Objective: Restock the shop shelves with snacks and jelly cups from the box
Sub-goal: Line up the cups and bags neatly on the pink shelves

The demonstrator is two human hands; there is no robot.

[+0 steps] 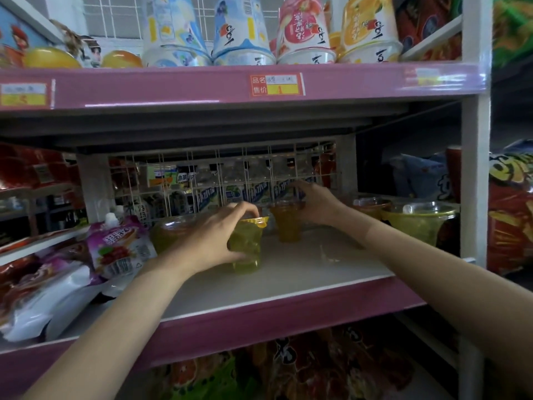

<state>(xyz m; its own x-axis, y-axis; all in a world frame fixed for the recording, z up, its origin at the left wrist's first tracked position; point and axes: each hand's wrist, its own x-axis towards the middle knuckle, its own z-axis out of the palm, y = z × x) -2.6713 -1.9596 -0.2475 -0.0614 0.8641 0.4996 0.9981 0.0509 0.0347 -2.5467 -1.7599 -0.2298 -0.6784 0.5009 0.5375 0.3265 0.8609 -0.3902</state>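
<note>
On the white middle shelf (288, 281), my left hand (213, 235) grips a clear yellow-green jelly cup (248, 246) with a yellow lid; the cup stands on the shelf board. Further back, my right hand (314, 203) holds the top of an orange jelly cup (287, 226), which also stands upright on the shelf. Another jelly cup (170, 229) sits partly hidden behind my left hand. The box is not in view.
Larger lidded jelly bowls (418, 220) stand at the shelf's right end. Purple pouch snacks (118, 246) lie at the left. A white wire grid (219, 180) backs the shelf. Big jelly tubs (305, 33) fill the pink-edged shelf above; snack bags (510, 215) hang at the right.
</note>
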